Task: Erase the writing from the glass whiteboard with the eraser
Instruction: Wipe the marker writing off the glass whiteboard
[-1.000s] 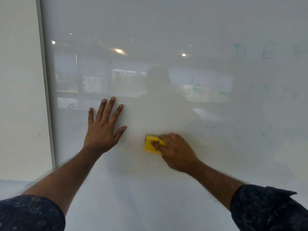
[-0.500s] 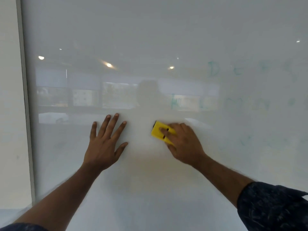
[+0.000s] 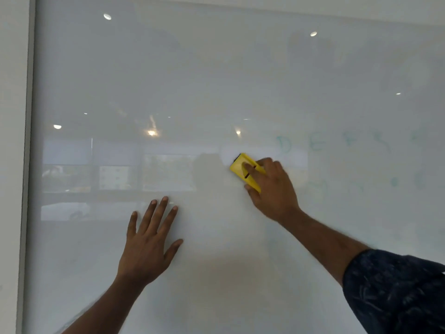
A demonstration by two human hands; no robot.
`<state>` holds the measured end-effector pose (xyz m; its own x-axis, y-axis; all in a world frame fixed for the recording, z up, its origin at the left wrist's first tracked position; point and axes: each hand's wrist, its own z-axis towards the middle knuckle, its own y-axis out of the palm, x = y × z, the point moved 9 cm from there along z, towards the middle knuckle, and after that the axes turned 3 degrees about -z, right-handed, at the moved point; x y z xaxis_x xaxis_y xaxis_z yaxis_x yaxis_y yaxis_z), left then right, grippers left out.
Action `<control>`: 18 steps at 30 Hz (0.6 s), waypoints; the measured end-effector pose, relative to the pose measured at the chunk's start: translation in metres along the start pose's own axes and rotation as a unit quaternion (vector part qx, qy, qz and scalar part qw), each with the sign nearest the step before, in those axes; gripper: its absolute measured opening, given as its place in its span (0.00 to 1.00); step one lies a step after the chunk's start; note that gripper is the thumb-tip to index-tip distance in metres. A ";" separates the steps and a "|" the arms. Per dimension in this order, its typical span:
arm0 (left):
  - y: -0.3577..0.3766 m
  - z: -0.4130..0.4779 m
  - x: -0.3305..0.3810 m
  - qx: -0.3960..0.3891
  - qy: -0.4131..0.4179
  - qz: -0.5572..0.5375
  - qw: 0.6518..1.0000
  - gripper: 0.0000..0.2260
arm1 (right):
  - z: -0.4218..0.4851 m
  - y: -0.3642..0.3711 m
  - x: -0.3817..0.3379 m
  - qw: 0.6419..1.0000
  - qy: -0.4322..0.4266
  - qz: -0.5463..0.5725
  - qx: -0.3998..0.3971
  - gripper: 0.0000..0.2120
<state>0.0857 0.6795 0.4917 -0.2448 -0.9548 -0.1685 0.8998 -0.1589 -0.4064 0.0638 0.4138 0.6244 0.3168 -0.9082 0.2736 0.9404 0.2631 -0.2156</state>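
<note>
The glass whiteboard (image 3: 216, 75) fills the view. Faint green writing (image 3: 317, 143) remains in rows at its right side; the left and middle parts look wiped. My right hand (image 3: 272, 191) presses the yellow eraser (image 3: 240, 168) flat against the glass, just left of the top row of letters. My left hand (image 3: 149, 244) rests flat on the glass below and to the left, with fingers spread and nothing in it.
The board's grey frame edge (image 3: 27, 165) runs down the left side, with white wall (image 3: 12, 141) beyond it. Ceiling lights and windows are reflected in the glass.
My right hand has slid the eraser up and to the right across the glass, toward the top row of letters. The left hand stays planted on the board.
</note>
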 end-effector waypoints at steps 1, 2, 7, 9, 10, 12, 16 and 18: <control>0.000 0.000 0.001 -0.003 0.004 -0.001 1.000 0.33 | 0.006 -0.002 0.006 1.000 0.025 0.003 0.004 0.24; -0.001 0.002 0.003 -0.002 0.007 -0.001 1.000 0.33 | 0.008 -0.001 0.005 0.999 0.036 0.007 0.009 0.25; -0.010 0.028 0.012 0.006 0.014 -0.011 1.000 0.32 | -0.023 0.019 -0.046 0.988 -0.143 -0.010 -0.048 0.25; -0.011 0.038 0.017 0.005 0.021 -0.019 1.000 0.32 | -0.016 0.016 -0.038 0.980 -0.189 -0.039 -0.052 0.25; -0.012 0.043 0.019 0.005 0.021 -0.021 1.000 0.32 | -0.004 0.010 -0.024 0.984 -0.168 -0.043 -0.033 0.25; -0.013 0.051 0.023 0.008 0.018 -0.023 1.000 0.32 | 0.024 -0.008 0.016 0.998 -0.056 -0.032 0.011 0.25; -0.012 0.058 0.028 0.011 0.013 -0.019 1.000 0.33 | 0.038 -0.015 0.037 0.994 0.096 -0.019 0.039 0.26; -0.010 0.063 0.030 0.007 0.007 -0.018 1.000 0.33 | 0.029 -0.008 0.015 0.998 0.048 -0.008 0.030 0.26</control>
<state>0.0917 0.6363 0.5476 -0.2831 -0.9444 -0.1671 0.8948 -0.1974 -0.4004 0.0646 0.4078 0.6578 0.2914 -0.9385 0.1851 0.9518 0.2651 -0.1542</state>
